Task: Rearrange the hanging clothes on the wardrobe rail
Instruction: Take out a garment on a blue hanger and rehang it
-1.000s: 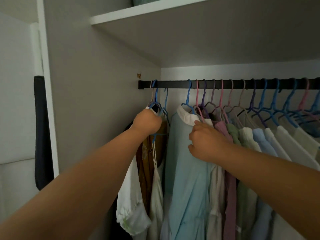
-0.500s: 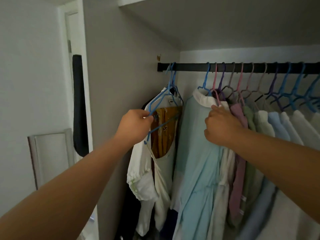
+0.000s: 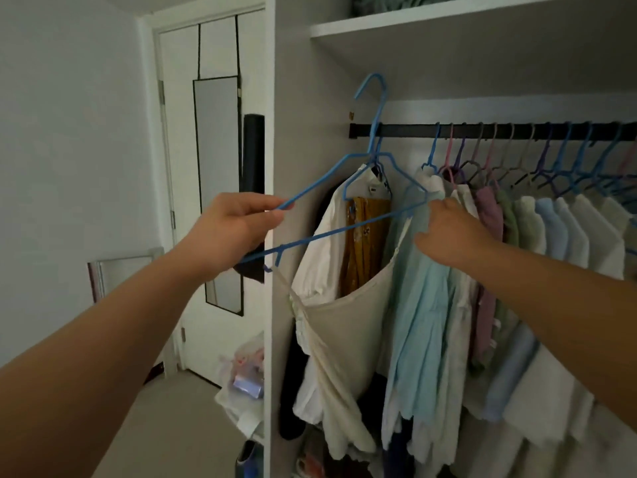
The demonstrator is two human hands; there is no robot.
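Fingers (image 3: 272,205) of my left hand (image 3: 231,232) pinch the end of the blue hanger (image 3: 348,188), thumb above and fingertips curled beneath. A second ago that hanger's hook sat on the rail (image 3: 482,130) at the far left; now the hook stands free, above the rail and in front of it, and the whole hanger is tilted, its held end drawn out past the wardrobe's side wall (image 3: 275,305). A cream slip (image 3: 344,326) hangs from it by thin straps, one strap at the hanger's low notch, the body sagging in front of the white blouse (image 3: 327,243) and the yellow garment (image 3: 365,243), which are on hangers of their own at the left end.

My right hand (image 3: 448,232) has its fingers curled on the shoulder of the pale blue shirt (image 3: 417,305), where it was before, holding the packed row off to the right.

So the slip is off the rail and in hand, which I judge is the lift-out half of a move. Next I need a gap to rehang it, and that loose strap could slide off the tilted arm.
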